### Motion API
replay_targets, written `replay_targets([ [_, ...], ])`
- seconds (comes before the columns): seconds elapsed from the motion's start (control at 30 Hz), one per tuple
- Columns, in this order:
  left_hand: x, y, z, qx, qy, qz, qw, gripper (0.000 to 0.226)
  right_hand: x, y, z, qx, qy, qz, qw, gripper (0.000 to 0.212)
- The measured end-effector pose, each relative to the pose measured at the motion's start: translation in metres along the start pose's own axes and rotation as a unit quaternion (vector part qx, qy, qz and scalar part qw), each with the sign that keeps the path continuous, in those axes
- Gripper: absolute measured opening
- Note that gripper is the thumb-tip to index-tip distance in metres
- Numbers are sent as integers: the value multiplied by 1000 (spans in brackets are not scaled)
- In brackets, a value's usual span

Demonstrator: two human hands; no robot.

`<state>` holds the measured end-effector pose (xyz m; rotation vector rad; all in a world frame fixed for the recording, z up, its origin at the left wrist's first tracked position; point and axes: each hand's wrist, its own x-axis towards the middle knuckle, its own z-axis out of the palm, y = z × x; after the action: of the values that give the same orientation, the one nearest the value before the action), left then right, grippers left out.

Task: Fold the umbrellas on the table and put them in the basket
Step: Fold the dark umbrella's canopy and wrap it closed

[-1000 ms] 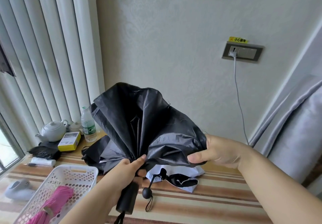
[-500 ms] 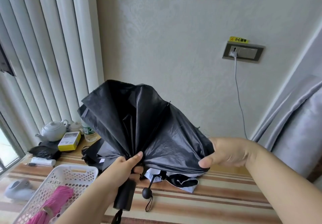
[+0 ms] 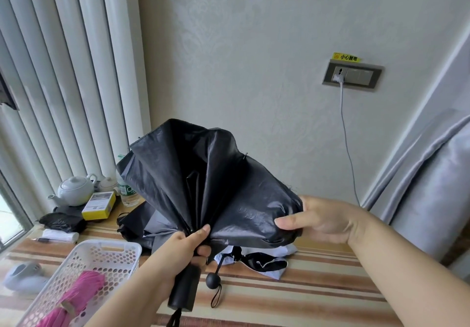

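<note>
I hold a black umbrella [image 3: 203, 179] above the table, its canopy collapsed but loose and fanned upward. My left hand [image 3: 183, 253] grips its shaft just above the black handle [image 3: 184, 291]. My right hand [image 3: 320, 219] pinches the canopy's right edge between thumb and fingers. Under it on the striped table [image 3: 292, 298] lie another black umbrella [image 3: 137, 222] and a white-and-black umbrella [image 3: 264, 263] with a round black knob [image 3: 213, 280]. The white perforated basket [image 3: 101, 258] at lower left holds a folded pink umbrella [image 3: 76, 298].
At the table's far left stand a white teapot [image 3: 75, 190], a yellow box [image 3: 99, 205], a water bottle [image 3: 127, 193] and a black pouch [image 3: 62, 222]. A white device [image 3: 24, 277] lies left of the basket. A cable [image 3: 347, 146] hangs from the wall socket; grey curtain at right.
The canopy has shifted and fanned out a little between my hands. My right hand has moved slightly right and down along the fabric's edge while the left keeps its grip on the shaft.
</note>
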<state>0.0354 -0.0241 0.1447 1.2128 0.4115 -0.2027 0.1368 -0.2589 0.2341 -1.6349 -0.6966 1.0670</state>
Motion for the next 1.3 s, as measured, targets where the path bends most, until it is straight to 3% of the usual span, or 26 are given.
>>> replay_targets([
  [0.13,-1,0,4,-9,-5,0,1000,25,7,-1,6,57,-29,4,998,25],
  [0.2,-2,0,5,-8,-4,4,1000,25,11,0,9,99,-30,18,994,38],
  [0.27,-4,0,6,5,1,19,1000,29,13,2,8,144,-29,42,988,67],
  [0.33,-6,2,4,12,11,34,999,29,7,1,3,164,-13,68,984,69],
  [0.43,-5,7,-4,1,19,43,999,27,-6,1,-8,41,4,28,999,56],
  [0.53,0,8,-11,7,17,40,999,29,-12,3,-19,-58,55,-22,997,67],
  [0.7,-3,7,-11,-5,0,31,1000,24,-22,0,-26,-36,86,-58,994,66],
  [0.8,-7,7,-6,-4,9,27,1000,29,-20,-2,-27,-28,226,-62,972,84],
  [0.9,-5,2,-2,-9,27,34,999,29,-14,8,-25,11,488,-79,869,56],
  [0.93,-3,0,0,-17,27,39,999,28,-14,12,-21,1,548,-41,835,49],
  [1.0,0,-4,1,-24,34,55,998,27,-15,27,-5,5,537,80,839,59],
  [1.07,3,-7,2,-24,43,67,997,29,-10,28,21,87,433,175,880,76],
  [1.13,5,-10,5,-1,56,70,996,32,-6,26,41,138,333,156,920,73],
  [1.17,5,-11,6,8,63,71,995,34,-1,25,47,157,319,125,926,66],
  [1.23,6,-14,9,10,69,72,995,36,15,25,54,179,349,64,918,49],
  [1.3,4,-14,15,12,65,77,995,35,31,30,56,158,443,-12,883,14],
])
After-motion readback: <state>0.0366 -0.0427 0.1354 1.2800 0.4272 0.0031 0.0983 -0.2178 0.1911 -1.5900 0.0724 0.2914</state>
